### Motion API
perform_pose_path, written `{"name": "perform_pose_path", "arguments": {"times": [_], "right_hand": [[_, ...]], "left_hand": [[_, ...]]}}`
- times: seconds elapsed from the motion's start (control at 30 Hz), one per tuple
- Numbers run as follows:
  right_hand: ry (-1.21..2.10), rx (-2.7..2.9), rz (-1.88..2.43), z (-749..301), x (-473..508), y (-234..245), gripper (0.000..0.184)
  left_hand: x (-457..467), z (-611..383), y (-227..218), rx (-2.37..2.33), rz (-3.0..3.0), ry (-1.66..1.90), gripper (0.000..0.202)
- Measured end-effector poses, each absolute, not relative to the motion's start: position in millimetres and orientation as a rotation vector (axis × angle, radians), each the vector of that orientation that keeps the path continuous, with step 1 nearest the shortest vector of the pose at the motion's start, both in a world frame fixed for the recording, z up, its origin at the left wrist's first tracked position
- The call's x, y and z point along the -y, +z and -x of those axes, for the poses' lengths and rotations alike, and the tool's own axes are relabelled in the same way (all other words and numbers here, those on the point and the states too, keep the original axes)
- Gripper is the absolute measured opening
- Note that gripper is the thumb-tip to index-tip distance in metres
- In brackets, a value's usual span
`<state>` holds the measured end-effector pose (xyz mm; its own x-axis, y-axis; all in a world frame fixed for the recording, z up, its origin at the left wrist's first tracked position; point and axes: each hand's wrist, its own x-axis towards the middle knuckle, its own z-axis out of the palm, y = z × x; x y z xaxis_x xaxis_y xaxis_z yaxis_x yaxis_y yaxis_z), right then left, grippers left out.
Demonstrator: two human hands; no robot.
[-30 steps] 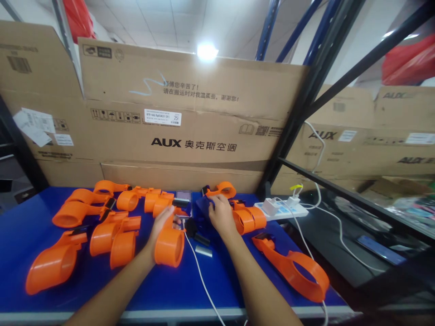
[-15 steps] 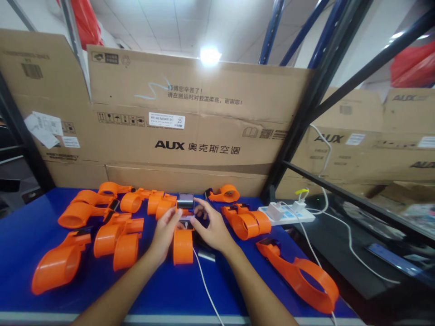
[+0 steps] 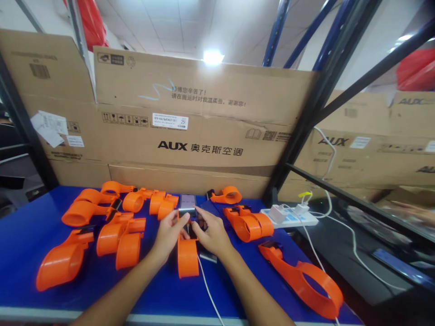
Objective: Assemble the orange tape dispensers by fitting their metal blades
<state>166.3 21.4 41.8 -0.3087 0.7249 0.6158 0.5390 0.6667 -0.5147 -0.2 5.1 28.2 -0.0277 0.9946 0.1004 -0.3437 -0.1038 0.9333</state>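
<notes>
Fingers (image 3: 205, 216) half-curled around orange dispenser (image 3: 188, 259)

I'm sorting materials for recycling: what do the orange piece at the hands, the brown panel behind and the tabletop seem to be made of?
Orange piece: probably moulded plastic, satin, judging by its even colour and soft sheen.
Brown panel: cardboard, matt, with printed markings and fold creases.
Tabletop: smooth, slightly glossy blue; perhaps plastic or laminate, the look leaves it open.
</notes>
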Motion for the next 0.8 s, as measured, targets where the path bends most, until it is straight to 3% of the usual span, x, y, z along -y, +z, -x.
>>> {"name": "perform_pose_path", "arguments": {"times": [0.8], "right_hand": [[0.34,2.05,0.93,-164.8,-20.5,42.8,0.048]], "left_hand": [[-9.0,2.9,24.6,-0.883,-0.951,1.45,0.047]]}}
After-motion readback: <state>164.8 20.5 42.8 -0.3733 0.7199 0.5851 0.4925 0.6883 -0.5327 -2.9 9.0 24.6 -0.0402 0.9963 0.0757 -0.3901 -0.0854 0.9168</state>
